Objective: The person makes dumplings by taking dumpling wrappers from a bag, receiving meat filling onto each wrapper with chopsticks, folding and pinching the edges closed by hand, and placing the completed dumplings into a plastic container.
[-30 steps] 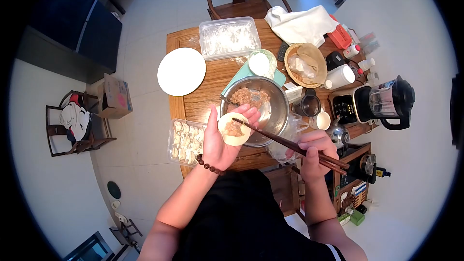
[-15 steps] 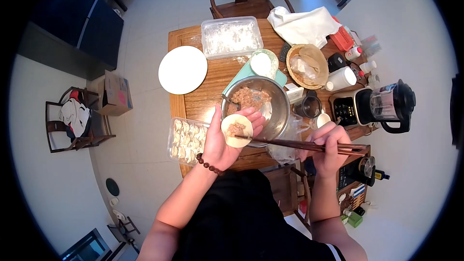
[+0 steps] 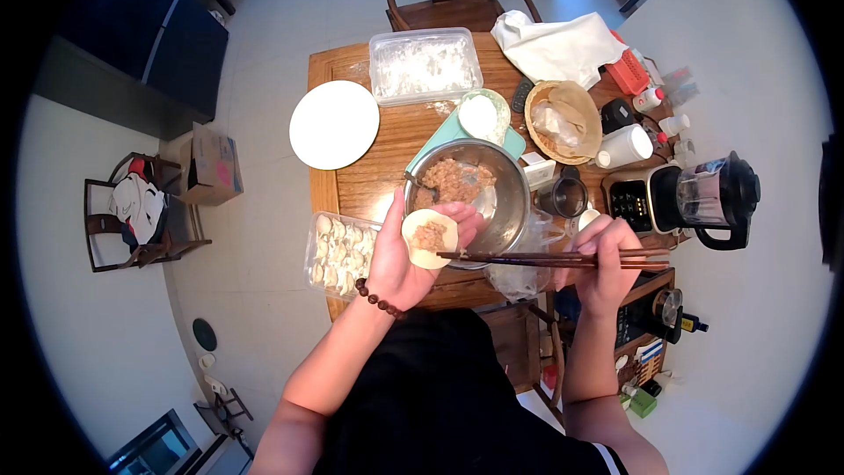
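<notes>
My left hand (image 3: 393, 257) lies palm up, fingers stretched out, with a round dumpling wrapper (image 3: 422, 259) resting on it. A lump of minced filling (image 3: 430, 236) is spread in the middle of the wrapper. My right hand (image 3: 607, 268) grips a pair of dark wooden chopsticks (image 3: 527, 259), their tips by the wrapper's right edge. Behind my left hand stands a steel bowl (image 3: 510, 211) holding more minced filling (image 3: 453, 179), partly hidden by my fingers. Left of my wrist, a clear plastic tray (image 3: 311, 251) holds rows of folded dumplings (image 3: 341, 255).
A white plate (image 3: 334, 125), a floury plastic container (image 3: 425, 66) and a wicker basket (image 3: 536, 142) stand farther back on the wooden table (image 3: 387, 154). To the right are a blender (image 3: 708, 198) and a white bottle (image 3: 627, 146). A clear plastic bag (image 3: 525, 280) lies beneath the chopsticks.
The chopstick tips have moved off the filling to the wrapper's right edge, and the chopsticks lie more level. The filling looks more spread. My left hand has hardly moved.
</notes>
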`<state>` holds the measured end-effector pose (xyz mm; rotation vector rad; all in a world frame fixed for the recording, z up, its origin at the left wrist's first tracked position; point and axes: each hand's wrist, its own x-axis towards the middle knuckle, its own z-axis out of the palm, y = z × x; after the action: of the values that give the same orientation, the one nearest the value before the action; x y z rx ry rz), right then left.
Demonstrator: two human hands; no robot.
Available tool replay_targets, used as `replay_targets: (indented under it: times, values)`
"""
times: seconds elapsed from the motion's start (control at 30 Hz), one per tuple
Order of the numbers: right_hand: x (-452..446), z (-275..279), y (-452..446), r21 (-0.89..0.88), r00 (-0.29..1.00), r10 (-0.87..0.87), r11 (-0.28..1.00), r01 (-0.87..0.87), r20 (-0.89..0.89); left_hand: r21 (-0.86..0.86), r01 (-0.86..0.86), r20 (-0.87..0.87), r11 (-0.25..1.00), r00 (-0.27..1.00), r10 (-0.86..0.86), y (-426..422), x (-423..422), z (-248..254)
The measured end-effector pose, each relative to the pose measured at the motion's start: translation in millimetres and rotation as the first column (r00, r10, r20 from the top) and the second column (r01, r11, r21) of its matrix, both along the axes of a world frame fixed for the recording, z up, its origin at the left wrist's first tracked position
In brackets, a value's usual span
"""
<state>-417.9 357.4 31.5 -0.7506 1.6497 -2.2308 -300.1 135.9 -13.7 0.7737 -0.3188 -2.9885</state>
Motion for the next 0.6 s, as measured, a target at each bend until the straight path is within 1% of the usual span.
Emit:
replay_targets:
  times: [0.03,0.07,0.1,0.17,0.23,0.3,0.33,0.4,0.43,0.5,0.53,0.6]
  values:
    - [-1,0,0,0.026,1.0,0.025,0.999,-0.025,-0.007,0.002,-0.006,0.022,1.0,1.0,0.006,0,-1,1]
    - [-3,-2,-2,0.092,0.994,0.036,0.995,-0.026,-0.107,0.003,-0.004,0.022,1.0,1.0,0.004,0,-2,1]
    - [-2,-1,-5,0.092,0.994,0.035,0.995,-0.025,-0.107,-0.02,0.021,0.007,1.0,1.0,-0.02,0,-2,2]
    - [-1,2,-8,0.109,0.981,0.069,0.993,-0.049,-0.183,-0.043,0.044,-0.007,0.998,0.999,-0.044,0,-1,1]
    - [0,2,-6,0.096,0.985,0.081,0.993,-0.066,-0.153,-0.049,0.064,-0.027,0.997,0.998,-0.065,0,-1,-1]
    - [0,1,-2,0.097,0.987,0.025,0.995,-0.01,-0.16,-0.038,0.056,-0.026,0.998,0.998,-0.057,2,-1,-2]
    - [1,1,-3,0.095,0.987,0.03,0.995,-0.015,-0.157,-0.027,0.047,-0.025,0.999,0.999,-0.047,2,-1,-2]
    - [5,3,-7,-0.016,0.991,-0.054,0.999,0.052,-0.125,-0.02,0.042,-0.011,0.999,0.999,-0.042,2,1,-2]
    - [6,4,-8,-0.016,0.991,-0.053,0.999,0.052,-0.125,-0.011,0.045,-0.001,0.999,0.999,-0.045,2,1,-2]
    - [8,6,-11,0.129,0.958,-0.027,0.99,0.066,-0.286,-0.019,0.046,0.0,0.999,0.999,-0.046,4,2,-3]
    - [8,6,-13,0.173,0.926,-0.001,0.982,0.072,-0.377,-0.027,0.047,0.001,0.999,0.999,-0.047,4,2,-3]
    - [10,7,-14,0.174,0.934,0.007,0.983,0.059,-0.356,-0.032,0.041,-0.01,0.999,0.999,-0.042,5,3,-5]
